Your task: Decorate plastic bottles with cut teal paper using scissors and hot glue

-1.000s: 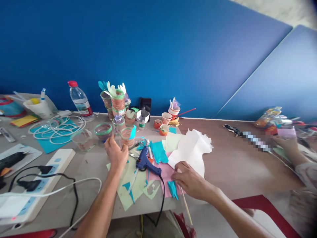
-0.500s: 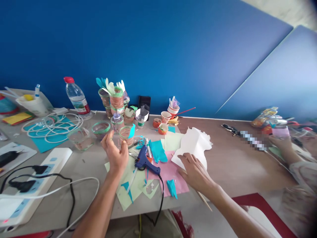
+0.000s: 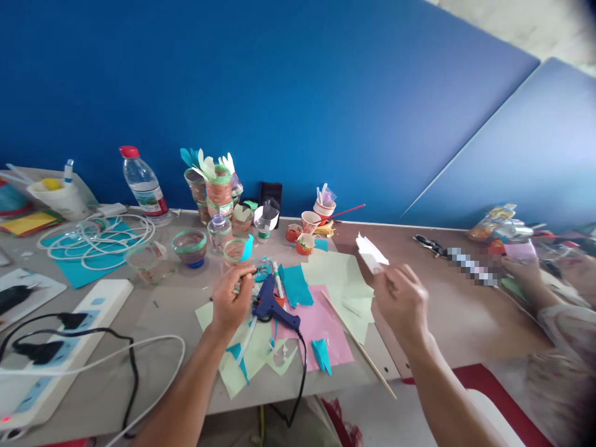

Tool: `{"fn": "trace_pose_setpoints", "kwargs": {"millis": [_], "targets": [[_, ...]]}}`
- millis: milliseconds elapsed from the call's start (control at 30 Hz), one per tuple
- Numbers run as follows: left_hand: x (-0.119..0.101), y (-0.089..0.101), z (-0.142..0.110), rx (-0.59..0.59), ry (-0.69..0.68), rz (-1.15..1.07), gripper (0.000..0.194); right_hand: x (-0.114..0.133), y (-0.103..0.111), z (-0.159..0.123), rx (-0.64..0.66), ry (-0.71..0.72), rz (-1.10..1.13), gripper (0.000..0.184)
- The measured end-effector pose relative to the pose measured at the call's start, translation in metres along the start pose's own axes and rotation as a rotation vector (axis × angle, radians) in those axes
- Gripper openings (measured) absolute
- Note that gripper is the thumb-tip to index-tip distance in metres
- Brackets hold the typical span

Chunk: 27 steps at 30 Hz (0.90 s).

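Observation:
My right hand (image 3: 401, 301) is closed on a sheet of white paper (image 3: 371, 252), raised above the table and seen nearly edge-on. My left hand (image 3: 234, 297) reaches in beside a blue hot glue gun (image 3: 275, 307), its thumb and fingertips drawn together; what they grip, if anything, I cannot make out. Just beyond those fingers stands a clear plastic cup (image 3: 235, 251) with brownish sides and a blue paper petal (image 3: 248, 247) on its rim. A thin wooden stick (image 3: 358, 344) lies across the pink paper (image 3: 321, 329). Pale green paper (image 3: 342, 270) lies behind it.
A white power strip (image 3: 88, 347) with black cords lies at left, near a coiled white cable (image 3: 100, 245). Along the blue partition stand a water bottle (image 3: 144, 189), decorated cups (image 3: 218, 189) and paper cups (image 3: 311, 220). Another person's hand (image 3: 524, 273) is at far right.
My right hand has lifted the white paper off the table, uncovering pale green paper, and has left the stick lying. My left hand has moved right, towards the glue gun, with its fingers drawing together.

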State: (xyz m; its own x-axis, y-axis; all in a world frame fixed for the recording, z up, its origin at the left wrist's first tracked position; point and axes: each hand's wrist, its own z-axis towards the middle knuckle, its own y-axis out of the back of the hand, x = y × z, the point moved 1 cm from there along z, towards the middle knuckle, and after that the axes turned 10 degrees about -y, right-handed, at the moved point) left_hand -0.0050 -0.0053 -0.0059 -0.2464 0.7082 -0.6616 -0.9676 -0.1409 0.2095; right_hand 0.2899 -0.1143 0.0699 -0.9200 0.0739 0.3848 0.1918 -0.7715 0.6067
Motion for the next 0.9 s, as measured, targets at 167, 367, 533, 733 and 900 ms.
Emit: {"fn": "trace_pose_setpoints", "kwargs": {"millis": [167,367,533,733,900], "targets": [[-0.011,-0.003,0.004,0.12,0.206,-0.369,0.022,0.044,0.017,0.002,-0.053,-0.038,0.14,0.015],[-0.02,-0.008,0.001,0.489,0.39,-0.846,0.052,0.11,-0.025,-0.032,0.372,0.082,0.296,0.018],[-0.022,-0.009,-0.003,0.576,0.483,-1.083,0.071,0.143,-0.053,-0.04,0.515,0.119,0.097,0.013],[-0.026,-0.009,0.0,0.392,0.718,-0.967,0.044,0.149,-0.044,-0.042,0.631,0.148,0.199,0.032],[-0.029,-0.013,-0.001,0.26,0.83,-0.922,0.051,0.117,0.001,-0.05,0.488,0.068,0.542,0.046]]}}
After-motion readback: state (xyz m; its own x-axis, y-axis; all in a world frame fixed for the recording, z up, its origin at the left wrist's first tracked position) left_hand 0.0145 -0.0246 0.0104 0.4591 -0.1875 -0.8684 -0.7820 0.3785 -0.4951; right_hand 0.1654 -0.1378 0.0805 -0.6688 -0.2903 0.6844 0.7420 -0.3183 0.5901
